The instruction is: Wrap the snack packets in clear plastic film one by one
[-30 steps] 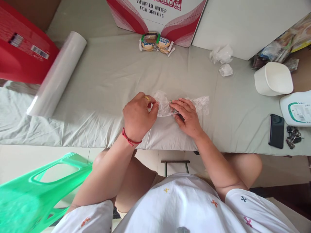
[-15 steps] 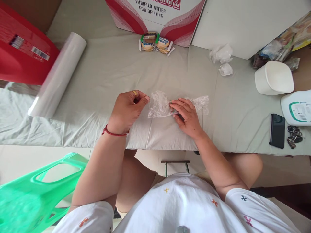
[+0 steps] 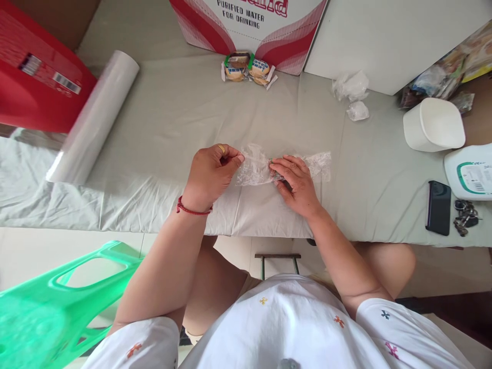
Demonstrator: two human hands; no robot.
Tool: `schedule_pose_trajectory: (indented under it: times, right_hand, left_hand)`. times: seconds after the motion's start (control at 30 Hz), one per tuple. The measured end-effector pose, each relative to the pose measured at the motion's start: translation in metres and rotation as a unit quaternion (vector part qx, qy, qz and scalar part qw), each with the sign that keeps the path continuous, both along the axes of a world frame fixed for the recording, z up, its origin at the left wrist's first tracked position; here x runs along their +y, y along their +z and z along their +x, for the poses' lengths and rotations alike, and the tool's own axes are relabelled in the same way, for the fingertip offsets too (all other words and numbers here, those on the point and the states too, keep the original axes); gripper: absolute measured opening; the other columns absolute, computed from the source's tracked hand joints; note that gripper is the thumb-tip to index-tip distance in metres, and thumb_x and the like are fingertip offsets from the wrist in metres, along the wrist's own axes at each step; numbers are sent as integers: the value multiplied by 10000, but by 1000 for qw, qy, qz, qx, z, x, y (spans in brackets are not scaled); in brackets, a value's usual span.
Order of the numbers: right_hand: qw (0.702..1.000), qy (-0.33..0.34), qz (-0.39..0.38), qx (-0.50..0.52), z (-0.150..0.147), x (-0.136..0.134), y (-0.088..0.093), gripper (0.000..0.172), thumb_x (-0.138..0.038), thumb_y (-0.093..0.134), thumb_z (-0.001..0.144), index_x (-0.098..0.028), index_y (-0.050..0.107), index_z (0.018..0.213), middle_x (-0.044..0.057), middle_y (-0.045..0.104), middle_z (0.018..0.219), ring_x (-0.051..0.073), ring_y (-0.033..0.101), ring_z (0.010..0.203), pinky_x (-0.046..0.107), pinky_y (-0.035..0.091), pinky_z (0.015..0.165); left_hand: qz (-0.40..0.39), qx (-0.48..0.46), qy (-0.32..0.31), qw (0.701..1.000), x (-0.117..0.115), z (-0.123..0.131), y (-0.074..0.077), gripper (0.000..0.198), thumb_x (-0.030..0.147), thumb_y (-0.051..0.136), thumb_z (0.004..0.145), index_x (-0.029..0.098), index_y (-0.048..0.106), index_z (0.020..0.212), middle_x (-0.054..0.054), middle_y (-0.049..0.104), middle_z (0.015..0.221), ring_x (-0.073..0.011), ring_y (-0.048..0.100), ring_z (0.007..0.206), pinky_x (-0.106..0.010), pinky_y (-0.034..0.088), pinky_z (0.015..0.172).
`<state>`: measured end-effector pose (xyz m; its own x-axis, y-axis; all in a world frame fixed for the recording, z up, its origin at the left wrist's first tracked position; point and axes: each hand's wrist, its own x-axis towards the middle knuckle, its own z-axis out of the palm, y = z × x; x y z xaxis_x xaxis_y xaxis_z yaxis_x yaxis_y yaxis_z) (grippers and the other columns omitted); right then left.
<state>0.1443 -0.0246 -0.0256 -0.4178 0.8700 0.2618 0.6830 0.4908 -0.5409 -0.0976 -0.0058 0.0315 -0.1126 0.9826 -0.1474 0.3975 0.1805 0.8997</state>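
A crinkled piece of clear plastic film [image 3: 251, 171] lies on the cloth-covered table, spreading out on both sides of my right hand [image 3: 295, 184]. That hand's fingers are bent over a small item wrapped in the film; only a bit of green and dark shows under them, so its kind is hidden. My left hand [image 3: 215, 171], with a ring and a red bracelet, has thumb and forefinger pinched together at the film's left edge. Against the water carton at the back sit several small packaged snacks [image 3: 248, 67] with green and white wrappers.
A plastic film roll [image 3: 96, 115] lies at the left, beside a red box [image 3: 38, 72]. The water carton [image 3: 249, 31] stands behind. Crumpled plastic [image 3: 351, 86], a white container [image 3: 434, 125], a white bottle [image 3: 471, 171], a phone [image 3: 438, 207] and keys [image 3: 466, 217] are at the right.
My left hand has moved a little to the right, bringing its pinched fingertips onto the film's left edge. My right hand stays over the wrapped item.
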Motion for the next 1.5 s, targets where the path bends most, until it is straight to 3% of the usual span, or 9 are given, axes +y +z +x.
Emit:
schedule_pose_trajectory:
  times: [0.2, 0.33, 0.57, 0.67, 0.97, 1.17, 1.33, 1.5]
  right_hand:
    - [1000, 1, 1, 5, 0, 0, 0, 421, -285, 498, 1040, -342, 612, 1441, -3, 655, 1484, 249, 485, 1482, 546, 294, 1303]
    - [1000, 0, 3, 5, 0, -1, 0, 418, -281, 498, 1038, -344, 616, 1435, -7, 655, 1482, 248, 486, 1482, 551, 299, 1303]
    - [1000, -3, -9, 6, -1, -1, 4, 421, -271, 500, 1030, -345, 629, 1424, -15, 659, 1479, 244, 482, 1487, 543, 291, 1311]
    - [1000, -3, -7, 5, -1, -1, 3, 423, -270, 500, 1029, -345, 626, 1426, -14, 658, 1478, 244, 482, 1486, 539, 289, 1311]
    - [1000, 0, -4, -1, 0, 0, 0, 427, -279, 493, 1034, -354, 607, 1438, -10, 652, 1484, 250, 477, 1492, 548, 291, 1308]
    - [1000, -2, 2, 9, -1, -1, 2, 409, -275, 499, 1032, -337, 627, 1416, -5, 665, 1469, 249, 495, 1477, 543, 306, 1303]
    - [1000, -2, -9, -2, 0, 0, 2, 425, -284, 493, 1034, -351, 618, 1434, -11, 651, 1488, 254, 477, 1493, 559, 297, 1306]
    - [1000, -2, -2, -2, 0, -1, 0, 427, -275, 494, 1032, -349, 618, 1434, -13, 653, 1484, 251, 482, 1487, 552, 305, 1303]
  left_hand:
    - [-25, 28, -11, 999, 6, -11, 6, 165, 381, 702, 811, 232, 702, 738, -1, 576, 672, -143, 456, 601, -296, 365, 567]
    - [-43, 50, -31, 997, 9, -16, 9, 176, 401, 694, 818, 240, 704, 749, -1, 591, 672, -153, 485, 604, -307, 372, 577]
    - [-33, 89, -37, 995, 0, -11, 11, 361, 575, 721, 801, 231, 660, 711, 2, 544, 614, -142, 455, 568, -299, 350, 536]
    - [-40, 108, -41, 992, -4, -10, 11, 298, 512, 780, 746, 233, 677, 730, 0, 575, 630, -146, 485, 582, -295, 384, 542]
    - [-63, 90, -40, 993, 1, -22, 19, 143, 363, 701, 785, 227, 715, 743, 12, 580, 639, -141, 489, 610, -297, 376, 580]
    - [-52, 101, -8, 993, 4, -30, 22, 206, 398, 667, 843, 205, 699, 779, 16, 558, 654, -128, 456, 629, -289, 360, 587]
    - [-93, 107, -76, 987, 0, -24, 15, 283, 492, 780, 715, 218, 712, 741, -6, 636, 671, -157, 528, 632, -300, 400, 583]
    - [-99, 110, -87, 985, 2, -28, 13, 203, 438, 726, 716, 236, 731, 696, -22, 692, 694, -189, 594, 676, -296, 431, 597]
